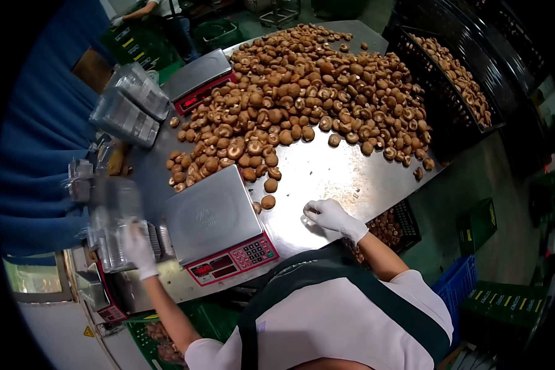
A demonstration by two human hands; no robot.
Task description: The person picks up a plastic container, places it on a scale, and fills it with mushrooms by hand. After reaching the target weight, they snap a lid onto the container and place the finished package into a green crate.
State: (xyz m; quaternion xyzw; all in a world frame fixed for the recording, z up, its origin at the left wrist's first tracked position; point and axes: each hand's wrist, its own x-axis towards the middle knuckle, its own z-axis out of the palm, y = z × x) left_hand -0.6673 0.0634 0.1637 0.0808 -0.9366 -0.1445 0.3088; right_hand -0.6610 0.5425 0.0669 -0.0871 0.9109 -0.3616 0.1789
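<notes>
My left hand [138, 248], in a white glove, grips a stack of clear plastic trays [114, 216] at the left edge of the steel table [327, 172]; the trays look blurred. My right hand [328, 216], also gloved, rests on the bare steel with fingers loosely spread and nothing in it. Between my hands stands a weighing scale [213, 216] with a red keypad front and a bare pan. Two loose mushrooms [269, 192] lie just beyond the scale, at the near edge of a big heap of brown mushrooms [302, 92].
A second scale [197, 77] stands at the far left of the table beside more clear trays [129, 102]. A black crate of mushrooms [456, 74] sits at the right, another crate [393, 227] under the table edge. A co-worker's gloved hand [117, 20] shows at top left.
</notes>
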